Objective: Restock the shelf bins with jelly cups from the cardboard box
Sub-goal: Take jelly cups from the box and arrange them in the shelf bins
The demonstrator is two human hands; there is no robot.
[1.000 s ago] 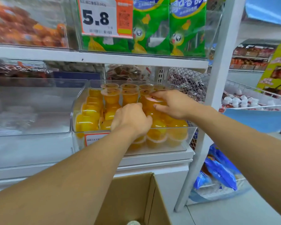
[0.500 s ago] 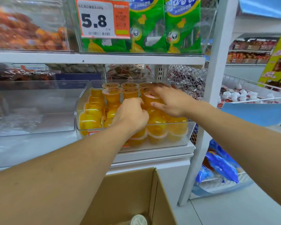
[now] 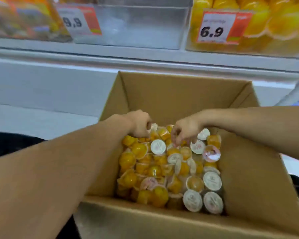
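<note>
Reaching into corrugated cardboard box (image 3: 183, 94), round foil-lidded jelly cups (image 3: 162, 169)

Orange-yellow jelly cups (image 3: 128, 160) with white foil lids printed in faint pink fill a plain brown cardboard box (image 3: 185, 99). Above it runs a pale grey-white shelf (image 3: 93, 54) carrying a clear, colourless bin (image 3: 138, 26). Two price tags, each white with black numerals and an orange-red panel, read 9.9 (image 3: 78, 21) and 6.9 (image 3: 223, 28), the latter fronting a bin of bright yellow-orange goods (image 3: 280, 23).
</note>
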